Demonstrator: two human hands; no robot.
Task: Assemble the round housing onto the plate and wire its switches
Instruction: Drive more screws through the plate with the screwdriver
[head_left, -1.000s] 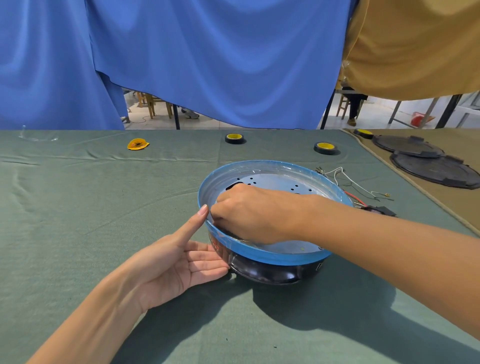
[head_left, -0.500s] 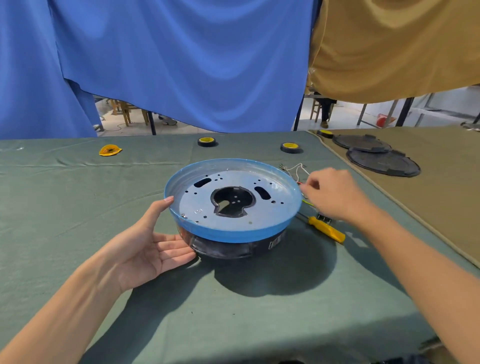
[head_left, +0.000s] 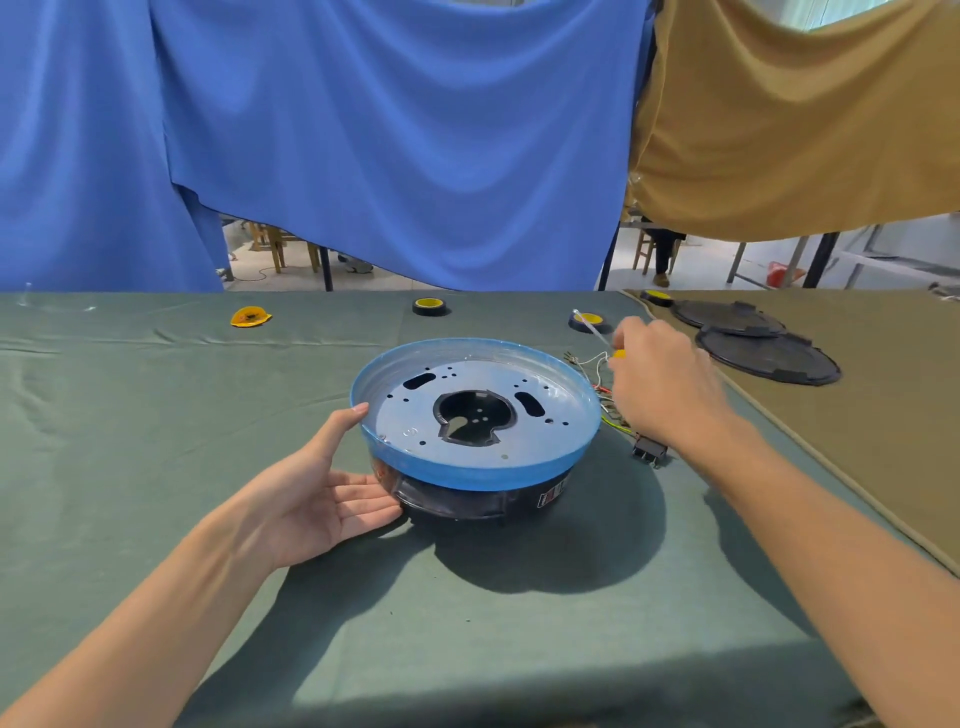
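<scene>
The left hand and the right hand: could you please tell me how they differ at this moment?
The left hand lies open, fingers straight against the round housing, thumb at its blue rim; the right hand is curled round a screwdriver. The left hand touches the housing; the right hand hovers beside it. Both are bare.

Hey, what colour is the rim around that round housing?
Blue: the rim shows best in the head view, ringing the grey perforated plate.
</scene>
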